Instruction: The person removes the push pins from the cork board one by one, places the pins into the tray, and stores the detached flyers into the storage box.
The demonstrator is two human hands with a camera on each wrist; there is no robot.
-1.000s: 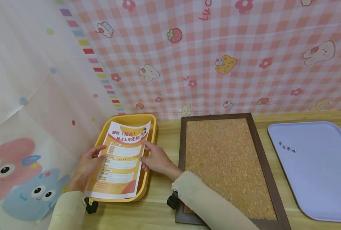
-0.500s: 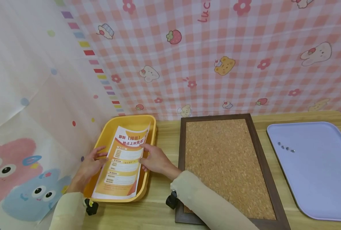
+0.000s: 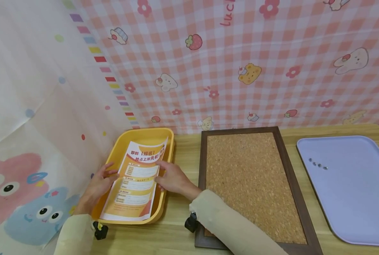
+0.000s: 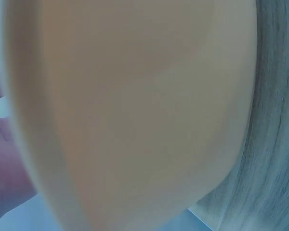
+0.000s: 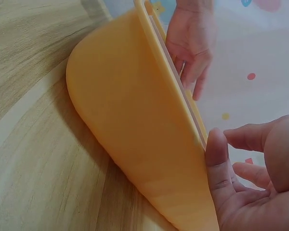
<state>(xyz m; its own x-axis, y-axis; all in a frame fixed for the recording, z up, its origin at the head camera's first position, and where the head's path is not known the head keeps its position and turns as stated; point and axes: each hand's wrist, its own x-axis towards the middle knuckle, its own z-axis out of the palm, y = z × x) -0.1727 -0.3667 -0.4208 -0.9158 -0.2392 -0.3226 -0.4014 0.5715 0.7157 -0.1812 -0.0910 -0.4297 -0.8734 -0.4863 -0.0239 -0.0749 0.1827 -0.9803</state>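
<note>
A printed orange-and-white flyer [image 3: 135, 198] lies over the yellow plastic tray [image 3: 144, 133], its upper right corner curling upward. My right hand [image 3: 173, 179] pinches the flyer's right edge beside the rim. In the right wrist view, the thumb of that right hand [image 5: 260, 178] rests close against the tray's edge, with the index fingertip near it. At the flyer's left edge, my left hand [image 3: 98, 184] touches the paper with its thumb, fingers loosely extended over the tray's left side. The tray's outer wall [image 4: 149, 106] fills most of the left wrist view.
A framed cork board [image 3: 246, 184] lies right of the tray, under the right forearm. Farther right is a lilac tray [image 3: 352, 191] bearing several small shiny metal pieces [image 3: 318, 165]. A pink checked cloth [image 3: 224, 63] hangs behind the wooden table [image 3: 186, 148].
The flyer has shifted rightward and lower in the tray, and its upper right corner has curled up more. Both hands stay at its sides, nearly still.
</note>
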